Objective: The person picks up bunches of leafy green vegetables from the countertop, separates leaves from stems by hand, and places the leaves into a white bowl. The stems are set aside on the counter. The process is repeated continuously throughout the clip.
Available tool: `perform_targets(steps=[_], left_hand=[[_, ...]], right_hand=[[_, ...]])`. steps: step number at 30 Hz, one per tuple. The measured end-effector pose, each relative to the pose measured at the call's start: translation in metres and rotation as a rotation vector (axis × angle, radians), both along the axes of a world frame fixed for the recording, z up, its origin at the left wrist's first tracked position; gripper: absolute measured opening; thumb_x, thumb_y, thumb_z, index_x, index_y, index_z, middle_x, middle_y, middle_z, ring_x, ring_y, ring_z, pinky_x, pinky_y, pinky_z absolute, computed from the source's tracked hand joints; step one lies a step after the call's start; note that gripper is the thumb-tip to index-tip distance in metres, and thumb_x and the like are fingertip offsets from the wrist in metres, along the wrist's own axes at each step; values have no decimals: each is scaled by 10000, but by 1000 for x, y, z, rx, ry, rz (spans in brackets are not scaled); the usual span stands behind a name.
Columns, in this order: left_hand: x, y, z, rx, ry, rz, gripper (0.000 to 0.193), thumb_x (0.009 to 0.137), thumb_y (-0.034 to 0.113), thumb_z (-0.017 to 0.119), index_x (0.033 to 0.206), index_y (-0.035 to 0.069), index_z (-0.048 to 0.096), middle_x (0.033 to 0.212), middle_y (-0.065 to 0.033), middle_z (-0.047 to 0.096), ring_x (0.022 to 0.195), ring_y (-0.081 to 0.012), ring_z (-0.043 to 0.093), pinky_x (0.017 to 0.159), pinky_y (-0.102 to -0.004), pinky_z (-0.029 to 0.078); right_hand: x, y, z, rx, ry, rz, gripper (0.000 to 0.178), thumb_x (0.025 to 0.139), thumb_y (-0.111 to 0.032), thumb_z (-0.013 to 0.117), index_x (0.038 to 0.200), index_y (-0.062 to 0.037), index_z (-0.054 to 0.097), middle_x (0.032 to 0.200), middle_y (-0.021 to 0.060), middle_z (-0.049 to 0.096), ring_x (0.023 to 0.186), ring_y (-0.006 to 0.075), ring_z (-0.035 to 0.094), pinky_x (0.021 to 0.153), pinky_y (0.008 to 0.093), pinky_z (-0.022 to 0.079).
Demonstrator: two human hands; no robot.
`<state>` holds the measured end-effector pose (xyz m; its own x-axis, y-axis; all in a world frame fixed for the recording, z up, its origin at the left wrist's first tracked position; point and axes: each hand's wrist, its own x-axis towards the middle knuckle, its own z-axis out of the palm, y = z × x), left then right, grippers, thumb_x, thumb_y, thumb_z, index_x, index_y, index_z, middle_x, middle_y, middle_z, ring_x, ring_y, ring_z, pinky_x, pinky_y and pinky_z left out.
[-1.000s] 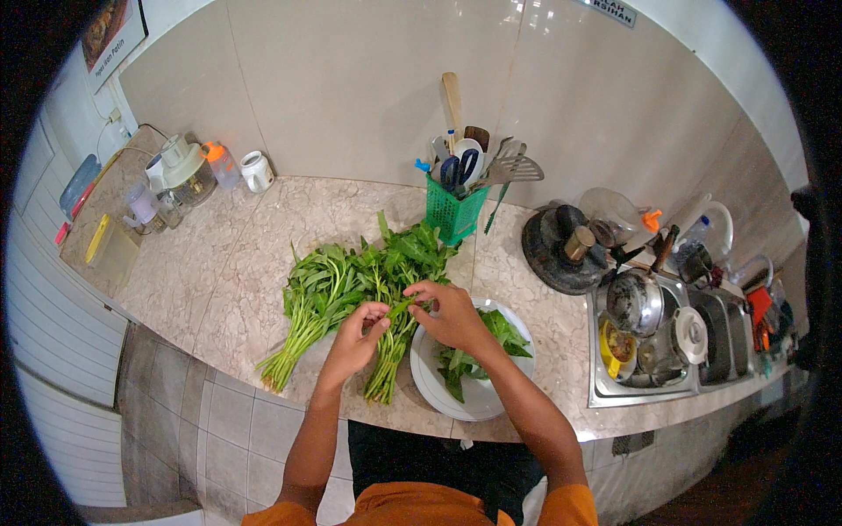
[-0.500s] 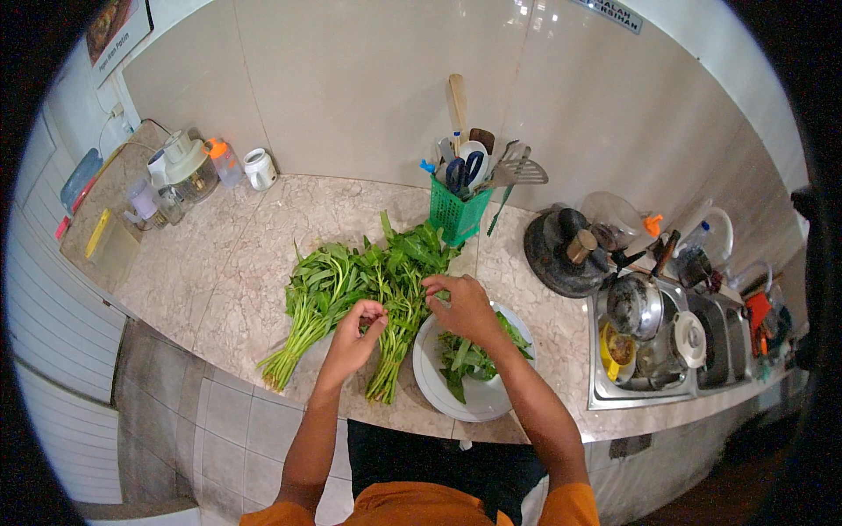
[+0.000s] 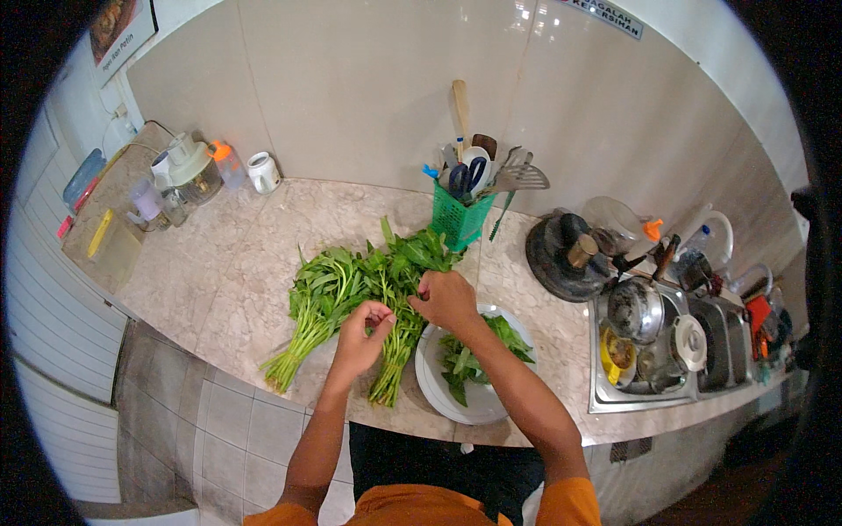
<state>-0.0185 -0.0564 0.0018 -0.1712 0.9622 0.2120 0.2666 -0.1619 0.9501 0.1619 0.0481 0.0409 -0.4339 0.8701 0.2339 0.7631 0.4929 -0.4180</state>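
Two bunches of leafy greens that look like water spinach lie side by side on the counter, a left bunch (image 3: 326,294) and a right bunch (image 3: 399,346), leaves away from me and cut stems toward me. Over the right bunch, my right hand (image 3: 445,301) is closed with its fingertips down among the leaves and stems. My left hand (image 3: 361,340) is curled in a pinch beside that bunch's stems; whatever it holds is too small to make out. Under my right forearm stands a white plate (image 3: 427,386) with plucked leaves (image 3: 460,364) on it.
Behind the greens stands a green basket (image 3: 458,219) of utensils. A stone mortar (image 3: 548,267) sits to the right, near a steel sink (image 3: 605,399) holding pots and dishes. A food processor (image 3: 195,175), bottle (image 3: 228,165) and white jar (image 3: 262,172) stand at the far left.
My right hand has dipped slightly left and its fingers have closed onto the right bunch. My left hand has shifted a little to the right, toward it.
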Motion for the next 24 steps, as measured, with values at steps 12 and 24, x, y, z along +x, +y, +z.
perform_targets(steps=[12,24], left_hand=[[6,6,12,146,155,12,147,940,81,720,1061,4,688,895,-74,626,793,-179,590,743,-312,494],[9,6,17,138,257,-26,186,916,110,763,1073,25,712,924,-93,610,848,-223,599,723,-341,493]], right_hand=[[9,1,-4,-306,280,3,206,765,-258,824,825,-67,771,868,141,769,833,302,760,792,411,599],[19,-11,1,-354,503,122,333,841,-271,809,1074,-47,730,943,111,760,801,220,717,739,373,557]])
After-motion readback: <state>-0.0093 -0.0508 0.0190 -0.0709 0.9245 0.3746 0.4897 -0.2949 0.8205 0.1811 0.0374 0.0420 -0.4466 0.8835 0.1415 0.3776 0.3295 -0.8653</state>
